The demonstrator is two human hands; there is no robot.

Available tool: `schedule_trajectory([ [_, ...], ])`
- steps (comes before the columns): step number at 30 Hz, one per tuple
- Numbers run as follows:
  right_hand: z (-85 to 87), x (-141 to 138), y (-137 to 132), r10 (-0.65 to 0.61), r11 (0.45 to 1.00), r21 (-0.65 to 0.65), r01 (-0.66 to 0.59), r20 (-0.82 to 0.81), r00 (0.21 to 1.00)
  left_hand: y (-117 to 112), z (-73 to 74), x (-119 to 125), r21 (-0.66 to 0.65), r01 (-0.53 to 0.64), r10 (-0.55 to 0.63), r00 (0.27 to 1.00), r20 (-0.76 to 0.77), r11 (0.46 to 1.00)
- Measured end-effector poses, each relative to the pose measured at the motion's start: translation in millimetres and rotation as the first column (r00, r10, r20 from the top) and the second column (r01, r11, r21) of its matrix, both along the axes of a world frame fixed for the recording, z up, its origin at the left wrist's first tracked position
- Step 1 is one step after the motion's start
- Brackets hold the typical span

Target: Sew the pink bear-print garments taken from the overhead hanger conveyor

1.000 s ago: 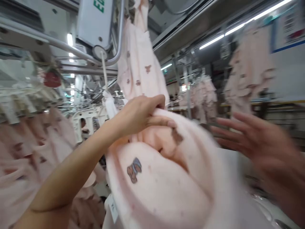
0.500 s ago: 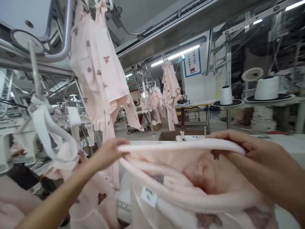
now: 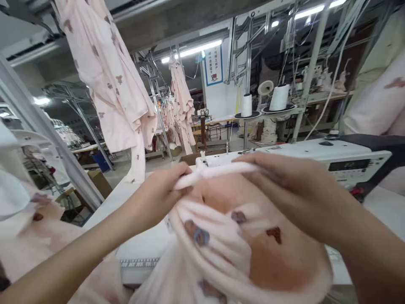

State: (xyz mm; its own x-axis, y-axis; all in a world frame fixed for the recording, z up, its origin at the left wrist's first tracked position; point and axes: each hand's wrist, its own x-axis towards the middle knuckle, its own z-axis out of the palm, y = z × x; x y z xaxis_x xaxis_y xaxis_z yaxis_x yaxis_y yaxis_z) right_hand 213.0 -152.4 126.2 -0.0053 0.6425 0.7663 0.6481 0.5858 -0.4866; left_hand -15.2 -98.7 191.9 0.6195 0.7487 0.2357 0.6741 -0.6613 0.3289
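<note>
Both my hands hold one pale pink garment (image 3: 234,236) printed with small brown and blue bears, raised in front of me over a white work table (image 3: 133,245). My left hand (image 3: 161,194) is closed in a pinch on the garment's white ribbed edge (image 3: 215,171). My right hand (image 3: 284,185) is closed over the same edge a short way to the right, fingers curled on top of the fabric. The cloth bunches and hangs down between my forearms.
A white sewing machine (image 3: 316,154) with a dark display stands just behind the garment. Matching pink garments (image 3: 117,93) hang from overhead rails at the left and further back. White thread cones (image 3: 278,98) sit on stands behind. More pink fabric (image 3: 38,228) lies at the lower left.
My view has swung right and down from the overhead hanger to the sewing machine. My hands have come closer together along the garment's edge, and the garment has been brought over the table.
</note>
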Motion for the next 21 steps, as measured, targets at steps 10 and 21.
schedule_trajectory([
  [10, -168.4, -89, 2, 0.105, 0.037, -0.255, -0.966, -0.96, 0.258, 53, -146.7, -18, -0.389, -0.003, -0.028, 0.997, -0.074, 0.921],
  [21, -185.1, -34, -31, 0.246, 0.625, -0.646, -0.438, -0.37, 0.896, 14, -190.3, 31, -0.418, 0.04, 0.025, 0.988, 0.149, 0.908],
])
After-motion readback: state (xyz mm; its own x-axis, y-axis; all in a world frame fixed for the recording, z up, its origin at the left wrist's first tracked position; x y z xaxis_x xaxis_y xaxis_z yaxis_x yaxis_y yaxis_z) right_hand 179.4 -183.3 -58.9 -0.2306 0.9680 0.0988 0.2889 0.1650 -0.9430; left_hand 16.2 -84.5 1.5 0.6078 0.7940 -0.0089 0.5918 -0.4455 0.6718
